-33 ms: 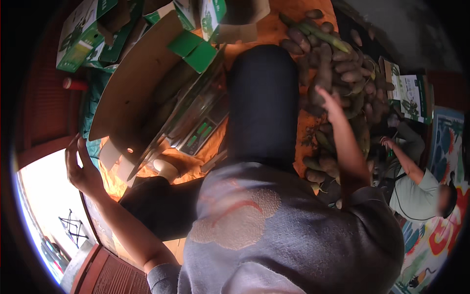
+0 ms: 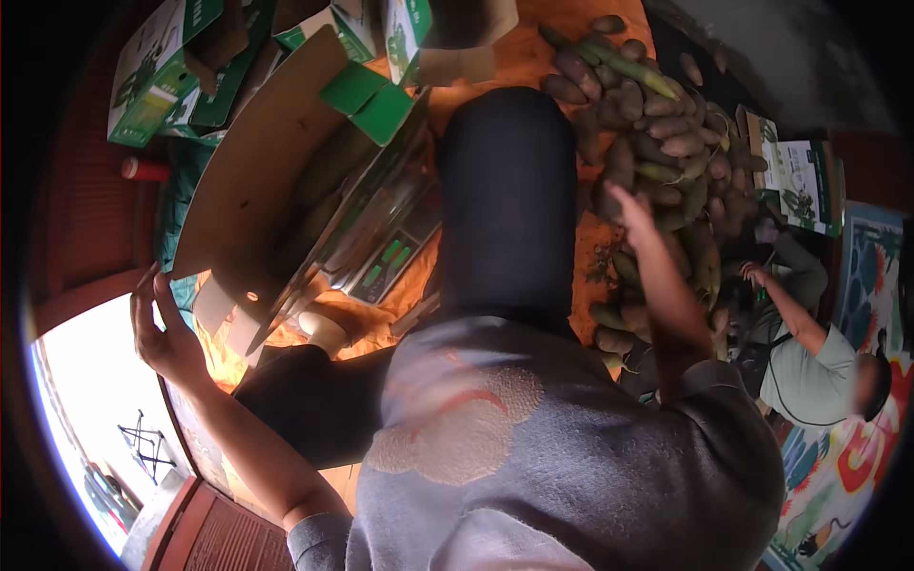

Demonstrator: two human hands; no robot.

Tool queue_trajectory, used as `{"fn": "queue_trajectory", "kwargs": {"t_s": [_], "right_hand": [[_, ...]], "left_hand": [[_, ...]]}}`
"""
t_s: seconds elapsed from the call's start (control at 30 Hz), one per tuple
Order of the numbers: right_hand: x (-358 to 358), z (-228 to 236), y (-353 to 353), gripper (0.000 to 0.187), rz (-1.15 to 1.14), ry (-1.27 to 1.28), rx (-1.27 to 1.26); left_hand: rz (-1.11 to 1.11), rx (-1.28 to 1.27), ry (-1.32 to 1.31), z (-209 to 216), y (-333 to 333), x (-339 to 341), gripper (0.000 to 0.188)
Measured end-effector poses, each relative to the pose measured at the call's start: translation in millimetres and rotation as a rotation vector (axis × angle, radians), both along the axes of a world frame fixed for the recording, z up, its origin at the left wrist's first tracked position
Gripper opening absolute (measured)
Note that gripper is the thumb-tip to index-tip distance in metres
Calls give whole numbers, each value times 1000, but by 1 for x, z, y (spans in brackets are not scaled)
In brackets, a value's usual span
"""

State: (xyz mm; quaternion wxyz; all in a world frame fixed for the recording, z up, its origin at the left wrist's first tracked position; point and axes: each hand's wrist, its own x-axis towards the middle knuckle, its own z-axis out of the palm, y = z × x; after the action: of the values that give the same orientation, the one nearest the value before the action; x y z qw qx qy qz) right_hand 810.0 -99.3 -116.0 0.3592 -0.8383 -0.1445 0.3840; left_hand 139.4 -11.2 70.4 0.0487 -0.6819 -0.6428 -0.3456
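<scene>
My left hand [image 2: 162, 333] is raised at the left with its fingers spread and holds nothing, just beside the flap of an open brown cardboard box [image 2: 248, 171]. The box lies tilted on a weighing scale [image 2: 386, 257] and has long tubers inside. My right hand [image 2: 633, 217] reaches out onto a big pile of brown and purple tubers [image 2: 666, 124] on an orange cloth [image 2: 519, 57]. I see that hand from the back, so its grip is hidden. My knee in dark trousers [image 2: 505, 200] sits between box and pile.
Green and white cartons [image 2: 152, 76] are stacked at the top left, with more at the right [image 2: 800, 181]. A red cylinder [image 2: 143, 169] lies by the box. A pale round object [image 2: 324, 328] sits below the scale. Another person [image 2: 809, 362] sits at the right, reaching toward the pile.
</scene>
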Motion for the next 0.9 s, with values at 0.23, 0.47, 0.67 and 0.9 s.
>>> {"fn": "queue_trajectory", "kwargs": {"t_s": [0.23, 0.47, 0.67, 0.9], "right_hand": [[25, -114, -69, 99, 65, 240, -447], [61, -190, -71, 107, 193, -216, -686], [74, -241, -98, 93, 375, -263, -647], [154, -322, -145, 57, -54, -844, -674]], "left_hand": [[-184, -38, 60, 7, -9, 85, 23], [-177, -127, 47, 10, -14, 127, 25], [-161, -164, 35, 1, -16, 150, 25], [-103, -124, 22, 2, -27, 137, 18]]}}
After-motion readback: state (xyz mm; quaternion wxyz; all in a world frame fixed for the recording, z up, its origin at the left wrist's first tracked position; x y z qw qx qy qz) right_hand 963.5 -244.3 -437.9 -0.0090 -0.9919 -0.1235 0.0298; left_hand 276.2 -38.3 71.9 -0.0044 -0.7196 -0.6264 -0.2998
